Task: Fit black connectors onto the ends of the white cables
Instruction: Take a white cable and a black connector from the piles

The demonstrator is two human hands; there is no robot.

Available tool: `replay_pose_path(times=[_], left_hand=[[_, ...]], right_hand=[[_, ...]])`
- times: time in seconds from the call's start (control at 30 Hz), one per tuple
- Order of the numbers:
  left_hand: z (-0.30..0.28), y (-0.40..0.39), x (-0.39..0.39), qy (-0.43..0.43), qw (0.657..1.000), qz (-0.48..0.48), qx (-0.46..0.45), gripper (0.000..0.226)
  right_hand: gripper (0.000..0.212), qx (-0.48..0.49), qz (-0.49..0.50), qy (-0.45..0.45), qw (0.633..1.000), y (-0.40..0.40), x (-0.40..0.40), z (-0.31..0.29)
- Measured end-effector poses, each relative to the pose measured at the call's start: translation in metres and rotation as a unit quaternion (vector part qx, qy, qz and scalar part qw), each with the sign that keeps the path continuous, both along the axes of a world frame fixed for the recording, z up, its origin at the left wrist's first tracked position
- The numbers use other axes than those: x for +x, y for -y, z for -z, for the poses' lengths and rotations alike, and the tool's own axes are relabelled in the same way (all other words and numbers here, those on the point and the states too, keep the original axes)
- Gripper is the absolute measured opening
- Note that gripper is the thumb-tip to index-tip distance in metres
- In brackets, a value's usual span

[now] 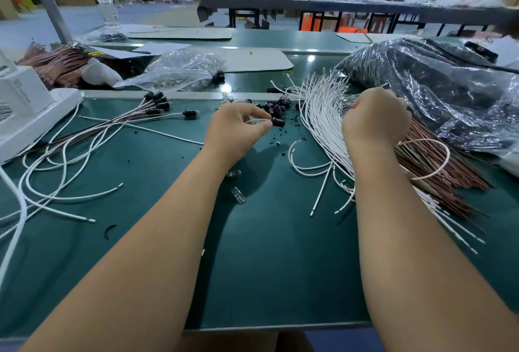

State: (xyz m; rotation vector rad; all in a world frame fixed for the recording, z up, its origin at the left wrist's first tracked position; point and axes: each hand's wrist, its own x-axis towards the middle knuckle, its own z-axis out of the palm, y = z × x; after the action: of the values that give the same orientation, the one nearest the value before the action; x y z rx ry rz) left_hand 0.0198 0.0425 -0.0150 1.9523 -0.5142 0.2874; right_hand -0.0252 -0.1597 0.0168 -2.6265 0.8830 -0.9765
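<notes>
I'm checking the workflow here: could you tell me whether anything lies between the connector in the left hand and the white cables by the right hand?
Nothing visible blocks it. The left hand pinches a black connector; only bare green mat with tiny black scraps separates it from the white cable bundle at the right hand.

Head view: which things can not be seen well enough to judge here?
- Right hand: seen from its back, so whether its curled fingers hold a cable from the white cable bundle is hidden.
- Black connector at the left hand fingertips: too small to tell whether a cable is already inserted.
- Black contents of the clear plastic bag: blurred by glare and wrinkles.
</notes>
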Motion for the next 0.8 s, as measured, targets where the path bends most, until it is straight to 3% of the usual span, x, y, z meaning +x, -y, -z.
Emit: replay_pose_path(times=[0.1,0.23,0.4,0.47,0.53,0.6,0.67,0.8], left_hand=[[-0.001,0.0,-0.001,-0.004,1.0,0.009,-0.008,0.003],[-0.002,-0.002,-0.003,-0.02,0.998,-0.001,-0.066,0.003],[-0.004,-0.005,-0.001,-0.009,0.987,-0.053,-0.152,0.004],[-0.006,-0.007,0.001,0.003,0.979,-0.075,-0.19,0.004],[-0.007,-0.009,0.004,0.011,0.974,-0.087,-0.209,0.002],[-0.006,-0.01,0.007,0.011,0.971,-0.094,-0.218,0.004],[-0.005,-0.01,0.008,0.016,0.971,-0.106,-0.213,0.005],[-0.007,-0.008,0.006,0.02,0.97,-0.109,-0.215,0.002]], right_hand=[[0.015,-0.055,-0.105,0.12,0.986,-0.009,0.01,0.001],[0.011,-0.089,-0.285,0.213,0.93,-0.043,0.016,0.008],[0.005,0.201,-0.369,0.293,0.859,-0.068,0.019,0.011],[0.014,0.364,-0.374,0.344,0.781,-0.066,0.02,0.004],[0.018,0.522,-0.382,0.385,0.658,-0.06,0.018,-0.003],[0.015,0.606,-0.387,0.396,0.571,-0.054,0.017,-0.006],[0.014,0.642,-0.388,0.399,0.528,-0.05,0.015,-0.007],[0.017,0.692,-0.374,0.394,0.476,-0.044,0.013,-0.01]])
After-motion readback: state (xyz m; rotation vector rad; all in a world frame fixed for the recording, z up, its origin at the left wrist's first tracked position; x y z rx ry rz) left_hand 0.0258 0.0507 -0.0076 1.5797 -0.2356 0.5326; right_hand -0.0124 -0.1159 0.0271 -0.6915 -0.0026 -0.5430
